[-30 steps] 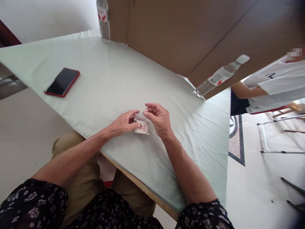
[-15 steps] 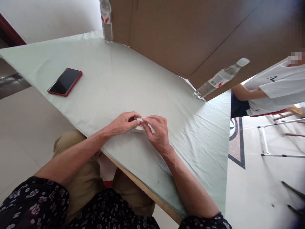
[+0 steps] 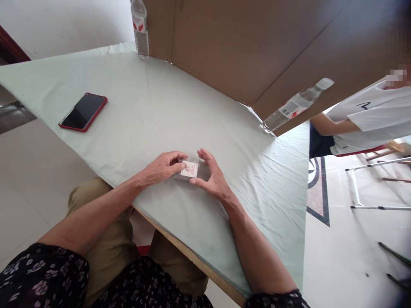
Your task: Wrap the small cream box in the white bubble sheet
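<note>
A small white pack with red print (image 3: 190, 169), which looks like a deck of cards, lies near the front edge of the cloth-covered table. Clear plastic seems to surround it. My left hand (image 3: 165, 166) grips its left end, the thumb on top and the fingers curled behind. Beside the right end, my right hand (image 3: 212, 177) is open, thumb and fingers spread apart with a gap between them. Whether the right thumb touches the plastic I cannot tell.
A phone in a red case (image 3: 83, 112) lies at the left. At the back, a brown cardboard panel (image 3: 218, 47) stands between an upright water bottle (image 3: 140, 30) and a tilted one (image 3: 297, 105). A person in a white shirt (image 3: 369, 115) is at the right.
My right hand has gone from a pinch on the pack to spread fingers, a little to the right. The pack's printed face now shows. My left hand keeps its hold.
</note>
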A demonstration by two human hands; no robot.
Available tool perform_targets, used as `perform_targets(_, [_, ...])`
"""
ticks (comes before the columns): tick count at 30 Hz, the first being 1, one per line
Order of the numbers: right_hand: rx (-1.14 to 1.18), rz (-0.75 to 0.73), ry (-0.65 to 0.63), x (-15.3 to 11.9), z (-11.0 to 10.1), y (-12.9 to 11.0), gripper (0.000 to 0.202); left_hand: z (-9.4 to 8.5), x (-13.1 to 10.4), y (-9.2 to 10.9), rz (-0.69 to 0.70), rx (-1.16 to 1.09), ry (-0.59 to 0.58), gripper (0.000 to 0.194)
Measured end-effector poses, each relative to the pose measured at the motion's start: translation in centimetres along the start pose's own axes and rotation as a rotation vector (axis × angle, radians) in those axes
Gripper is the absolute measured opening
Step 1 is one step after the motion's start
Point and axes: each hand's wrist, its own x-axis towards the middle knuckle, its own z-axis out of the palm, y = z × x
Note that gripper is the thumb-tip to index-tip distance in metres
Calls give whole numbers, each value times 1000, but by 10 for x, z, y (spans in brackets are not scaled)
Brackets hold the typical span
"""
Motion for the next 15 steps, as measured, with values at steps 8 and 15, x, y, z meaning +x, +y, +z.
perform_targets(8, [-95, -154, 84, -3, 17, 1, 72, 0, 1, -2, 56, -13, 79, 56])
perform_targets(15, [-18, -43, 64, -4, 13, 7, 82, -9, 3, -4, 38, 36, 128, 66])
